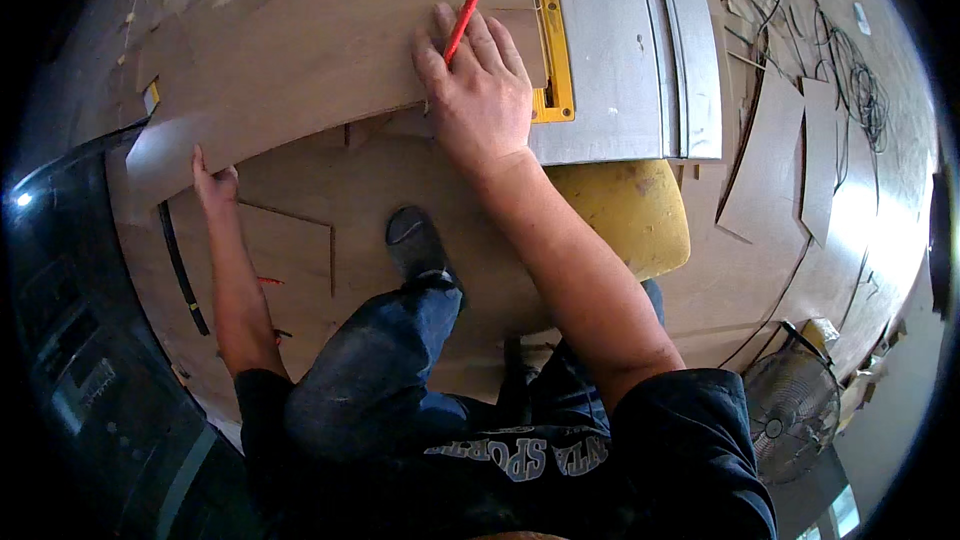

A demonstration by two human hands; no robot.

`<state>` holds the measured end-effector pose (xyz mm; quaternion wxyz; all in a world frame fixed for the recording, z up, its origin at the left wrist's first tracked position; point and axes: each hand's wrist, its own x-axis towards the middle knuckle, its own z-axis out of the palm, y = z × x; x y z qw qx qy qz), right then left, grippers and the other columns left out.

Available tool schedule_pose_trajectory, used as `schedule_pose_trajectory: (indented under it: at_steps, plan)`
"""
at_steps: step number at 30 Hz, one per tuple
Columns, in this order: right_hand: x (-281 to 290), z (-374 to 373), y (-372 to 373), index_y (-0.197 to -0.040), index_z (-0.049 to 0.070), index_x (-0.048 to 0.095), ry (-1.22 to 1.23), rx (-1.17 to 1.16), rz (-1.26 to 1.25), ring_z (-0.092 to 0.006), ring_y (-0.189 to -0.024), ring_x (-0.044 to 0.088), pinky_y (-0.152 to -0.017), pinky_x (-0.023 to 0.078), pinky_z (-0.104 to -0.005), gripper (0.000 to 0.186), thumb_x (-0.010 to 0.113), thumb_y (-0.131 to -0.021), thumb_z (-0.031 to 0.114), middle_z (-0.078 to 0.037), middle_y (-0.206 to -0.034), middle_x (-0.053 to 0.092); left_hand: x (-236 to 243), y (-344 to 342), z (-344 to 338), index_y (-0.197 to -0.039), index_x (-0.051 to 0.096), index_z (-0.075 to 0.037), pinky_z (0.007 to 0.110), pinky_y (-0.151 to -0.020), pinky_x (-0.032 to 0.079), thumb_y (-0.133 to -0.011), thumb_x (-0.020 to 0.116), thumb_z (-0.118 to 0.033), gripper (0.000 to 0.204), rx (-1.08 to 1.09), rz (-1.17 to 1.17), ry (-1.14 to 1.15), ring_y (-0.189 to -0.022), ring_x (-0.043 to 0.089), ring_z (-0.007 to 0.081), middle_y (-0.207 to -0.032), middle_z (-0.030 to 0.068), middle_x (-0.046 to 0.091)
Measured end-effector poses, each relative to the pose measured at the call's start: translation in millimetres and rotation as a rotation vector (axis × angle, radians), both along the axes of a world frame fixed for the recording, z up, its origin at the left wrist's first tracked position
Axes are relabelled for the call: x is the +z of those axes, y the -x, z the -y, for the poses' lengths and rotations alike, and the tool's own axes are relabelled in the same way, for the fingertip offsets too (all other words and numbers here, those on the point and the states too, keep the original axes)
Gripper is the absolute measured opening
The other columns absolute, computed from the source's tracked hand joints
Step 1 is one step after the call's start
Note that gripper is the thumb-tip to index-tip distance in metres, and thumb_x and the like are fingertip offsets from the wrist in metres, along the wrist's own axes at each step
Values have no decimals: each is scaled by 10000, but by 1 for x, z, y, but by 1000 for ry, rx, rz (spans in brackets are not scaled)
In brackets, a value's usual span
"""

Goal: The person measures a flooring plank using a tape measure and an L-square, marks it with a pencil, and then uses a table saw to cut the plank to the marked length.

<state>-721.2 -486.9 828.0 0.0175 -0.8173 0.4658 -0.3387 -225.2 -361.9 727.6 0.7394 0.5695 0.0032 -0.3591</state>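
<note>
**Pencil hand pressed on the board**

We see the right hand [478,90] lying palm-down on the long plywood board [330,50], fingers spread flat, a red pencil [466,16] clamped between them, its tip pointing up and away to the right. The forearm runs straight out from the body. The left hand [213,183] grips the board's near-left edge. The board's long axis runs left to right across the metal saw table [620,50]

Board [330,50] on saw table [620,50] — fan [790,420] right.
</note>
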Motion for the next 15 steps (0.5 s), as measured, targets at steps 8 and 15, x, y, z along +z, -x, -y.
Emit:
schedule_pose_trajectory:
  at_steps: [8,15]
  plan:
    - [3,-14,5,-1093,103,663,15,-16,10,-313,-1248,563,-1071,433,-451,324,620,-772,117,-139,-1276,630,-2,0,-17,-1204,607,-68,350,-972,515,-998,598,-291,304,9,-6,-83,-1059,642,192,-1169,30,676]
    - [4,-31,7,-1115,106,651,-15,-23,-18,-311,-1284,540,-1095,415,-457,307,607,-812,138,-137,-1321,608,-6,-3,-34,-1276,581,-56,392,-1035,466,-982,621,-302,386,-113,-13,10,-1186,572,231,-1282,63,625]
